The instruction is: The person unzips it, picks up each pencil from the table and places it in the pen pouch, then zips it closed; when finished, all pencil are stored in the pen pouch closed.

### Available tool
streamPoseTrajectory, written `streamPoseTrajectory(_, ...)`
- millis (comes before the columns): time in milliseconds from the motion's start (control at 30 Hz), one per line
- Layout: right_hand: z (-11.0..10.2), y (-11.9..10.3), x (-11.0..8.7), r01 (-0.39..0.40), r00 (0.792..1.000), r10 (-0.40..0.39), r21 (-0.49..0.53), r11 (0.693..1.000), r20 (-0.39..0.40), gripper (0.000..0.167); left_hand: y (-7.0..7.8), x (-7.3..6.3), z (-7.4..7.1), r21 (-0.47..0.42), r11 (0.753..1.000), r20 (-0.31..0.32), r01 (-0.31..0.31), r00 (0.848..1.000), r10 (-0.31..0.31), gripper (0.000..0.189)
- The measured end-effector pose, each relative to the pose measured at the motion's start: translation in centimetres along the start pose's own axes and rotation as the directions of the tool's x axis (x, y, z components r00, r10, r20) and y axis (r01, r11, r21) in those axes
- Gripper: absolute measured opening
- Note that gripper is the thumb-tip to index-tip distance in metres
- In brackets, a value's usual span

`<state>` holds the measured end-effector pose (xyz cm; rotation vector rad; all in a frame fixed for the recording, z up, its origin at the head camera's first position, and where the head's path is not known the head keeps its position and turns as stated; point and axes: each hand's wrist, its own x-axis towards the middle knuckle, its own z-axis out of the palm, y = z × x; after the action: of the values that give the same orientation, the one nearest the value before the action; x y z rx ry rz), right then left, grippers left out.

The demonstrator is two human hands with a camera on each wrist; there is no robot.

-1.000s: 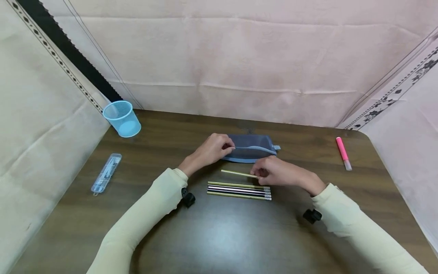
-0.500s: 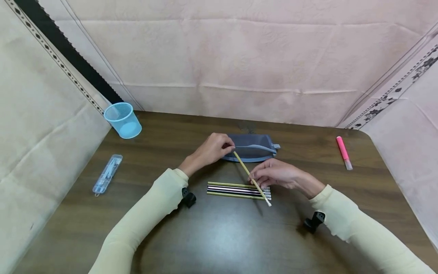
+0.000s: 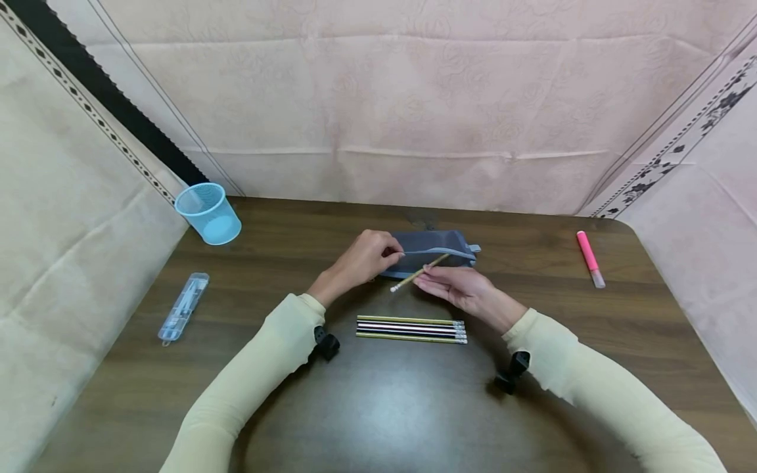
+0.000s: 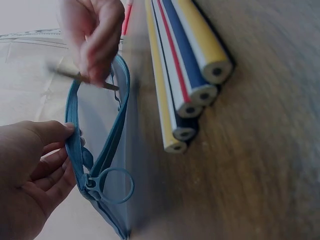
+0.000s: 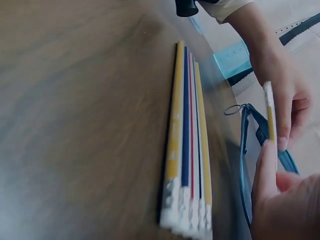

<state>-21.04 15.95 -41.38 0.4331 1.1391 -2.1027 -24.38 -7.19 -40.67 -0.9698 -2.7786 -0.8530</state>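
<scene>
A blue mesh pencil case [image 3: 427, 242] lies on the table with its zip undone, the ring pull [image 4: 116, 185] hanging at one end. My left hand [image 3: 369, 256] pinches the edge of its opening between thumb and fingers. In my right hand [image 3: 457, 288] a yellow pencil [image 3: 408, 281] is pinched, its white eraser end pointing left toward me and its other end over the case's opening. Nearer to me, several striped pencils [image 3: 411, 329] lie side by side in a row, eraser ends to the right.
A light blue mesh cup [image 3: 209, 215] stands at the back left. In front of it lies a clear blue case [image 3: 184, 307] with slim items inside. A pink marker [image 3: 590, 258] rests at the right. Cloth [image 3: 378, 118] hangs behind the table.
My right hand has lifted the yellow pencil from above the row, turned it round and brought it to the pencil case's opening. My left hand has kept its grip on the case.
</scene>
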Motion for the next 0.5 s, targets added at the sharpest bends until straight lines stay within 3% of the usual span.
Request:
streamPoseTrajectory(167, 0.5, 0.0, 0.9, 0.04, 0.998, -0.036, 0.071, 0.997, -0.055, 0.046, 0.3, 0.1, 0.2, 0.007, 1.0, 0.011, -0.003, 1.0, 0.002, 0.015)
streamPoseTrajectory(500, 2.1, -0.5, 2.4, 0.113, 0.98, -0.094, 0.099, 0.989, -0.178, 0.046, 0.4, 0.4, 0.1, 0.019, 1.0, 0.018, -0.004, 1.0, 0.004, 0.015)
